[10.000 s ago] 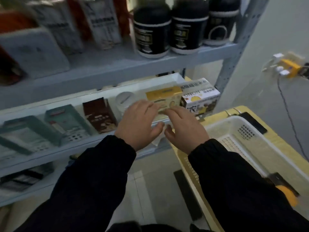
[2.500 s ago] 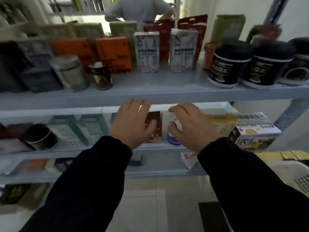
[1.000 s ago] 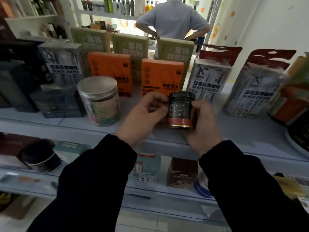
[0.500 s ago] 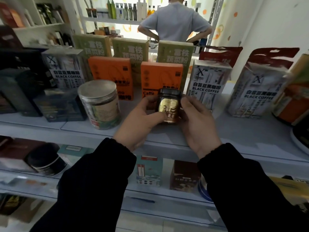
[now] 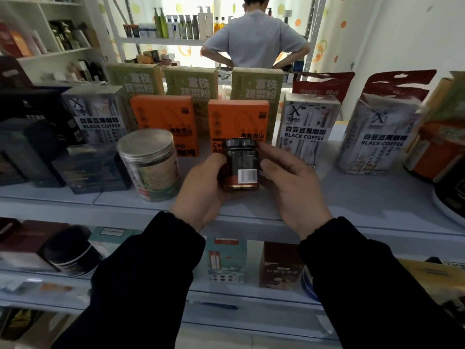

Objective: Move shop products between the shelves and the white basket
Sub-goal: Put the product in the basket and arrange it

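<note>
Dark lidded jar (image 5: 240, 165), contents unclear, gripped upright between left hand (image 5: 201, 195) and right hand (image 5: 292, 187) over the shelf (image 5: 352, 205).

Both arms reach forward side by side, covered to the wrists by long black sleeves (image 5: 141, 280). The left hand (image 5: 201, 190) has its palm turned inward, thumb pressed on the left side of a small dark glass jar with a black lid (image 5: 241, 165), fingers curled under its base. The right hand (image 5: 292, 187) sets its thumb against the jar's right side, index finger curved behind, near the lid. Jar upright between both hands.
</note>
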